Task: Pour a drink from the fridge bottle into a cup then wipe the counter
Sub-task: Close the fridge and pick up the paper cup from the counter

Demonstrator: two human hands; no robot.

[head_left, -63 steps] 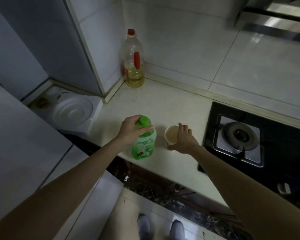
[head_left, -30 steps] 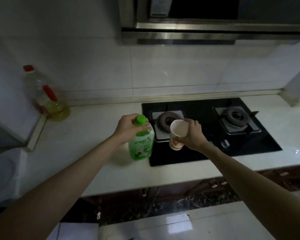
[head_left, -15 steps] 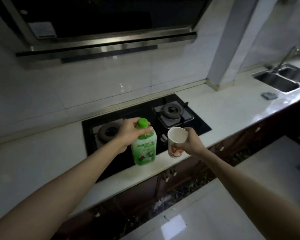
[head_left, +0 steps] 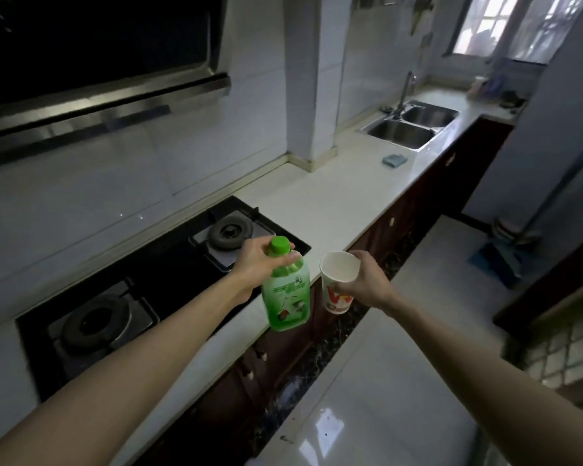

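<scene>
Hands, two, bare, both occupied, held out over the counter's front edge.

Item 1, left hand [head_left: 256, 264]: closed round the shoulder of the green bottle [head_left: 286, 290], fingers just below the green cap [head_left: 279, 244], which was on. Bottle upright, long axis running twelve to six, base in the air above the counter [head_left: 317, 203].

Item 2, right hand [head_left: 367, 280]: wrapped round the paper cup [head_left: 338, 280] from its three o'clock side. Cup off the counter, mouth up and tipped slightly toward the viewer; nothing could be seen inside it.

Relation: cup at three o'clock of the bottle, just beside it, not touching, rim about level with the bottle's shoulder. Left hand nearer the cap. Judged: the cap must come off before any pour, and both hands were full, so one item probably needs setting down first.

Item 3, at one o'clock, well apart: grey cloth [head_left: 394, 160] lying on the counter before the sink [head_left: 414, 124]. Likely wiping tool; untouched.

Stove [head_left: 169, 264] at nine o'clock of the hands.
</scene>
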